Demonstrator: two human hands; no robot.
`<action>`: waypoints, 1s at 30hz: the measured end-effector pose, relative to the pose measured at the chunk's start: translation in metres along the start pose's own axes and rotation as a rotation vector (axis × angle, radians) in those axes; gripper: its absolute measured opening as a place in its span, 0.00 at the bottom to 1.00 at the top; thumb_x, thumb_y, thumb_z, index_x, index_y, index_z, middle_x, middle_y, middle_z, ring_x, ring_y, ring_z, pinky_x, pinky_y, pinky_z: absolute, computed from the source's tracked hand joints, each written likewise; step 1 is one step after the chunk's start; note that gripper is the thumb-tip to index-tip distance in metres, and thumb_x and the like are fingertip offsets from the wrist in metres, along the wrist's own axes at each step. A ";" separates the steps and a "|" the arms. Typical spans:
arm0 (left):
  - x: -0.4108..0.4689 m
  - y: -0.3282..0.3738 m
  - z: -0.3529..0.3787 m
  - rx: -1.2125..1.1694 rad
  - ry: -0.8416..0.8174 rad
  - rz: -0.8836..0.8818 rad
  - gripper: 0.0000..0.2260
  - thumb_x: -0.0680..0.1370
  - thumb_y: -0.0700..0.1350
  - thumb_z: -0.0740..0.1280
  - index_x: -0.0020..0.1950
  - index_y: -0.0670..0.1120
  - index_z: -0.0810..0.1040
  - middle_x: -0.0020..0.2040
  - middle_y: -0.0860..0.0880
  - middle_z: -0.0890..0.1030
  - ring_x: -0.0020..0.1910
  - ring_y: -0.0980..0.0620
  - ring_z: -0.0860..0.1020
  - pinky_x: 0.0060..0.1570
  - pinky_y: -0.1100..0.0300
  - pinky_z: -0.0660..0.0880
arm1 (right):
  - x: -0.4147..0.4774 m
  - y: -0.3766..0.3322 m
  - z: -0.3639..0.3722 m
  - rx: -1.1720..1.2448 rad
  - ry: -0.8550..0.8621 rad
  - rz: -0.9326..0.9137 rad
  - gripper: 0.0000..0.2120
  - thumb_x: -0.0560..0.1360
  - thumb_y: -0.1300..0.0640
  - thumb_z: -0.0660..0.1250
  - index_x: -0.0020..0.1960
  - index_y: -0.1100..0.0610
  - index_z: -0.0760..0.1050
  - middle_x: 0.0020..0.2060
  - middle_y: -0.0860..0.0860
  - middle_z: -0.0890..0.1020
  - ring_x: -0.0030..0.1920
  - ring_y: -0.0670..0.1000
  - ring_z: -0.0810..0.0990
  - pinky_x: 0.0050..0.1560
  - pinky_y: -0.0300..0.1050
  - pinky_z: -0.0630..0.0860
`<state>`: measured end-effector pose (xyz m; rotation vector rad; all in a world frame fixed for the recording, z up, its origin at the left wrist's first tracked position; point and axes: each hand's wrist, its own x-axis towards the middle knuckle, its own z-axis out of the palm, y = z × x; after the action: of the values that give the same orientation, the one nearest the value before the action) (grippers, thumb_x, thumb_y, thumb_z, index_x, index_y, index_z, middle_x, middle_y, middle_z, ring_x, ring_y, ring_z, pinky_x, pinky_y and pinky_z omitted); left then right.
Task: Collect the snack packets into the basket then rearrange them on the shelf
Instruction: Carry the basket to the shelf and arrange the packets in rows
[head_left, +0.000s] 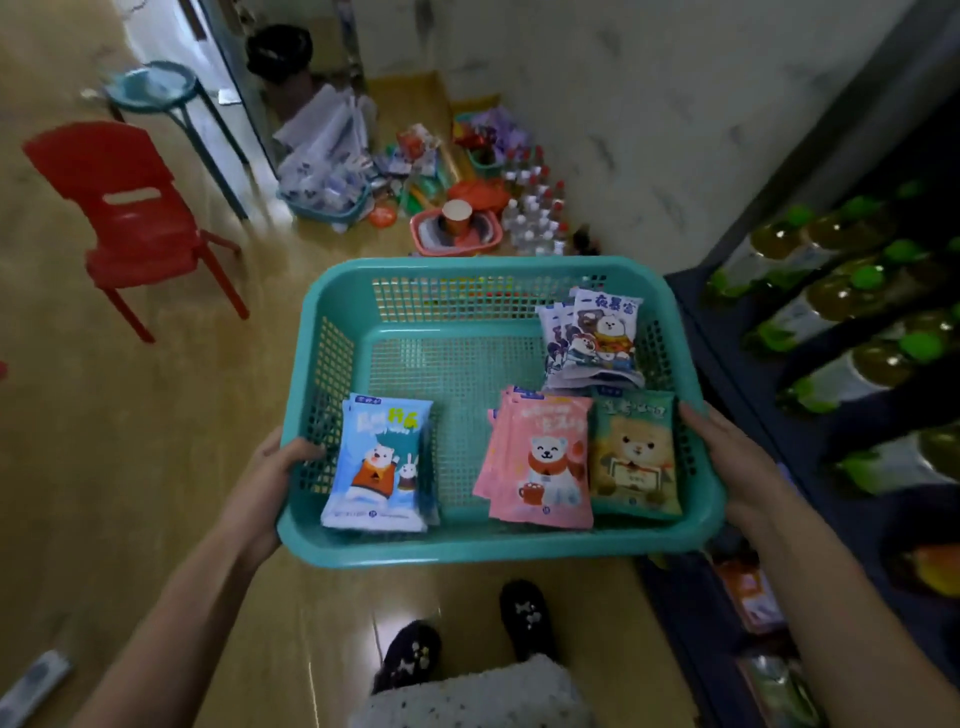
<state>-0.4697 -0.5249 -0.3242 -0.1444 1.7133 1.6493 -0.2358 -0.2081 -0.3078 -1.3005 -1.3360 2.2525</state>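
loose packets in a carried basket, close by a crowded shelf

the teal basket (467, 552) was held off the floor between both hands; the left hand (270, 483) gripped its left side, thumb curled over the rim and onto the mesh wall; the right hand (727, 457) held the right side, thumb laid along the rim, though its fingers were hidden beneath and how tightly they closed could not be told; inside, the snack packets lay loose in small stacks: blue packets (379, 462) against the left wall, pink packets (540, 462) and a tan packet (636, 457) touching side by side at the near wall, purple packets (597, 338) propped in the far right corner; nothing pinned them, so a tilt toward the person would slide the near stacks into a heap, and the propped purple ones could topple flat; the shelf (810, 171) of green-capped bottles (831, 301) stood just beside the right arm, and a careless swing could knock one; freeing one hand to shelve would leave the basket hanging from a single side, prone to tipping.
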 end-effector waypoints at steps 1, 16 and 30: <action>-0.001 0.006 0.000 0.026 -0.044 0.000 0.17 0.73 0.31 0.55 0.47 0.49 0.78 0.39 0.48 0.84 0.34 0.49 0.81 0.33 0.58 0.80 | -0.018 0.009 -0.004 0.051 0.048 -0.019 0.09 0.76 0.55 0.61 0.54 0.49 0.77 0.39 0.51 0.86 0.37 0.51 0.85 0.33 0.46 0.82; -0.055 -0.027 0.154 0.838 -0.735 -0.026 0.13 0.73 0.40 0.63 0.58 0.42 0.74 0.53 0.37 0.76 0.49 0.37 0.75 0.45 0.43 0.71 | -0.335 0.233 -0.033 0.656 0.873 -0.197 0.22 0.69 0.50 0.68 0.62 0.54 0.75 0.48 0.57 0.85 0.42 0.55 0.85 0.39 0.52 0.83; -0.356 -0.235 0.279 1.160 -1.493 0.036 0.07 0.70 0.36 0.61 0.43 0.43 0.76 0.39 0.40 0.76 0.37 0.45 0.72 0.36 0.56 0.67 | -0.611 0.422 -0.013 1.205 1.467 -0.335 0.09 0.79 0.57 0.58 0.55 0.55 0.75 0.35 0.55 0.86 0.31 0.53 0.85 0.29 0.49 0.81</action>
<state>0.0337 -0.4556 -0.2859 1.2958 1.0724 0.1944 0.2317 -0.7853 -0.2911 -1.3689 0.3114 0.8486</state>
